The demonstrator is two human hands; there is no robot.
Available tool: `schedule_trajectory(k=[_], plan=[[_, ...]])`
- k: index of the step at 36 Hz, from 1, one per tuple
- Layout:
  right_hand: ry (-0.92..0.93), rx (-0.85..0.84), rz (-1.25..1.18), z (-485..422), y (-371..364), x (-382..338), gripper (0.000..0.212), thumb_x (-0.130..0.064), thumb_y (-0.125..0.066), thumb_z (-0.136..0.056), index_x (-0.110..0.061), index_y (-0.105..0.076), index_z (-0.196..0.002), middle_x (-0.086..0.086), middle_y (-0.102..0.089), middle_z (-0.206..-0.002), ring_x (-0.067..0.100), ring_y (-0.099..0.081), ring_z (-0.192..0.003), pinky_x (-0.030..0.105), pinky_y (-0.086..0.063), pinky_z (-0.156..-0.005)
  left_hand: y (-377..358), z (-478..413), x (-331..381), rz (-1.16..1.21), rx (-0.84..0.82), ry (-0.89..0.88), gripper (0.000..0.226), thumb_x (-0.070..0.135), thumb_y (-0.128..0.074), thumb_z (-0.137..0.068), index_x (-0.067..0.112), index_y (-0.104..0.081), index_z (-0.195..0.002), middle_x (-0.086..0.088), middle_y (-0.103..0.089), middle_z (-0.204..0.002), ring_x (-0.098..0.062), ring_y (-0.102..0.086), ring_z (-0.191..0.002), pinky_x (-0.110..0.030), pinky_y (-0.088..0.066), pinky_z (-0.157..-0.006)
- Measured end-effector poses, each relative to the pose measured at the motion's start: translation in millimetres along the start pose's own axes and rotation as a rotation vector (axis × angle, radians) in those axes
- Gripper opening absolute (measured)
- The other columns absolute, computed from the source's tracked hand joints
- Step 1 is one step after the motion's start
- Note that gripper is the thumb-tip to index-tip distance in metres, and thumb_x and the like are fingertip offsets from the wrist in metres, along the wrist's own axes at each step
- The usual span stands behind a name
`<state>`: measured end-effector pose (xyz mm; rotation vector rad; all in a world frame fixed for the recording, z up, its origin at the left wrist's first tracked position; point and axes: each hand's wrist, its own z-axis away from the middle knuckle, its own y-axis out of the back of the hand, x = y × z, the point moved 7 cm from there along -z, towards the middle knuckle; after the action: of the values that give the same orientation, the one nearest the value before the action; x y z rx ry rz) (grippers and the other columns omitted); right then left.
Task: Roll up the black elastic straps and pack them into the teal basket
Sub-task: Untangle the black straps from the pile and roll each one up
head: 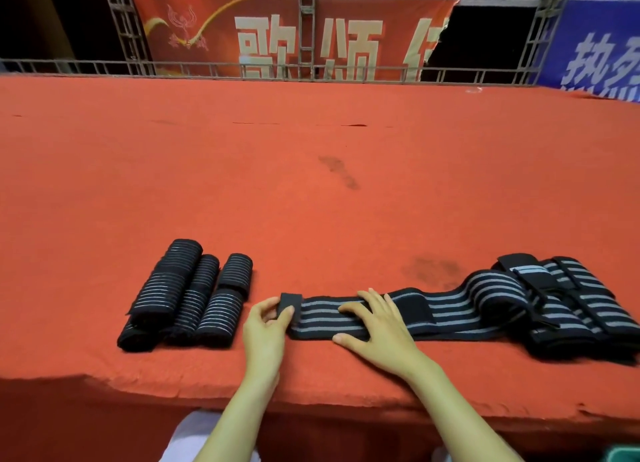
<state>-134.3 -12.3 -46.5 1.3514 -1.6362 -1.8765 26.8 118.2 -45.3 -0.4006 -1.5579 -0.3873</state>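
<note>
Red carpeted platform (311,184), head view. Rolled straps (187,295) lie grouped at left. The left hand (265,323) pinches the end tab (290,300) of a flat strap (446,312), whose long axis runs left to right. The right hand (377,326) presses it with straight fingers. Rolling likely starts at this left end. The unrolled pile (568,302) lies right, with a teal basket (625,456) corner at lower right.
</note>
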Motion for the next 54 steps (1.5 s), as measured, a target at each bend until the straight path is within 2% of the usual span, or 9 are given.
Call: schedule_trajectory(k=[5, 17, 23, 29, 35, 39, 45, 48, 54], plan=[[-0.003, 0.027, -0.014, -0.2, 4.5, -0.5, 0.072, -0.081, -0.034, -0.068, -0.041, -0.048, -0.126, -0.008, -0.034, -0.140, 0.009, -0.020, -0.138, 0.033, 0.002, -0.119, -7.4, -0.5, 2.2, -0.300, -0.050, -0.137, 0.027, 0.000, -0.069, -0.078, 0.021, -0.059, -0.092, -0.003, -0.065, -0.100, -0.021, -0.061, -0.095, -0.038, -0.048, -0.088], [0.033, -0.091, 0.038, -6.5, -3.1, -38.2, 0.055, -0.064, -0.052, -0.085, -0.042, -0.045, -0.134, -0.008, -0.033, -0.140, 0.009, -0.021, -0.137, 0.046, 0.003, -0.119, 30.8, -3.7, 21.8, -0.243, 0.031, -0.215, 0.033, -0.006, -0.068, -0.078, 0.016, -0.056, -0.099, 0.007, -0.063, -0.089, -0.015, -0.062, -0.091, -0.023, -0.046, -0.081], [0.077, -0.119, 0.068, -12.6, -17.9, -60.0, 0.054, -0.062, -0.051, -0.086, -0.043, -0.043, -0.136, -0.006, -0.031, -0.145, 0.011, -0.019, -0.139, 0.048, 0.003, -0.118, 31.2, 1.2, 41.6, -0.682, 0.025, -0.589, 0.036, -0.009, -0.069, -0.072, 0.004, -0.065, -0.106, -0.010, -0.063, -0.116, -0.028, -0.059, -0.107, -0.030, -0.040, -0.094], [0.107, -0.124, 0.030, -4.4, -11.0, -55.3, 0.054, -0.057, -0.052, -0.088, -0.041, -0.040, -0.139, -0.011, -0.029, -0.149, 0.005, -0.017, -0.140, 0.037, 0.006, -0.119, 10.7, 8.2, 34.9, -0.916, -0.051, -0.740, 0.027, -0.010, -0.076, -0.059, 0.009, -0.069, -0.077, 0.001, -0.053, -0.106, -0.018, -0.044, -0.092, -0.033, -0.054, -0.050], [0.120, -0.084, 0.072, 3.9, 1.1, -41.5, 0.053, -0.054, -0.050, -0.090, -0.039, -0.040, -0.140, -0.014, -0.030, -0.148, 0.001, -0.020, -0.139, 0.031, 0.012, -0.117, 0.9, 7.6, 32.8, -0.925, -0.176, -0.836, 0.018, 0.004, -0.071, -0.073, 0.010, -0.072, -0.089, 0.004, -0.061, -0.100, -0.014, -0.045, -0.092, -0.032, -0.054, -0.071], [0.105, -0.060, 0.075, 8.5, 4.6, -32.7, 0.054, -0.057, -0.051, -0.089, -0.042, -0.039, -0.140, -0.014, -0.031, -0.147, 0.001, -0.018, -0.140, 0.035, 0.016, -0.116, -2.9, 11.4, 33.7, -0.830, -0.324, -0.677, 0.039, 0.039, -0.043, -0.088, 0.015, -0.071, -0.101, 0.009, -0.067, -0.101, -0.009, -0.048, -0.098, -0.014, -0.032, -0.090], [-0.009, -0.086, 0.008, 10.6, 11.0, -6.9, 0.062, -0.066, -0.056, -0.080, -0.044, -0.038, -0.136, -0.013, -0.024, -0.151, 0.008, -0.004, -0.146, 0.043, 0.008, -0.119, 3.1, -1.3, 32.6, -0.687, -0.338, -0.447, 0.020, 0.002, -0.067, -0.082, 0.015, -0.071, -0.096, 0.009, -0.066, -0.091, -0.007, -0.058, -0.086, -0.020, -0.041, -0.085], [-0.016, -0.056, -0.021, 12.5, 16.3, 5.1, 0.067, -0.074, -0.057, -0.072, -0.042, -0.042, -0.128, -0.016, -0.033, -0.144, 0.009, -0.018, -0.143, 0.037, -0.008, -0.118, 8.6, -3.2, 30.9, -0.628, -0.267, -0.354, 0.027, 0.001, -0.073, -0.075, 0.020, -0.063, -0.092, 0.006, -0.058, -0.084, -0.003, -0.054, -0.074, -0.020, -0.044, -0.076], [0.038, 0.035, -0.046, 18.4, 19.8, 16.5, 0.077, -0.091, -0.039, -0.063, -0.044, -0.043, -0.124, -0.028, -0.036, -0.126, -0.005, -0.028, -0.125, 0.033, -0.011, -0.117, 11.7, -4.6, 18.8, -0.858, -0.148, -0.248, 0.048, 0.029, -0.072, -0.081, 0.011, -0.049, -0.120, -0.007, -0.054, -0.118, -0.027, -0.046, -0.112, -0.033, -0.037, -0.094]])
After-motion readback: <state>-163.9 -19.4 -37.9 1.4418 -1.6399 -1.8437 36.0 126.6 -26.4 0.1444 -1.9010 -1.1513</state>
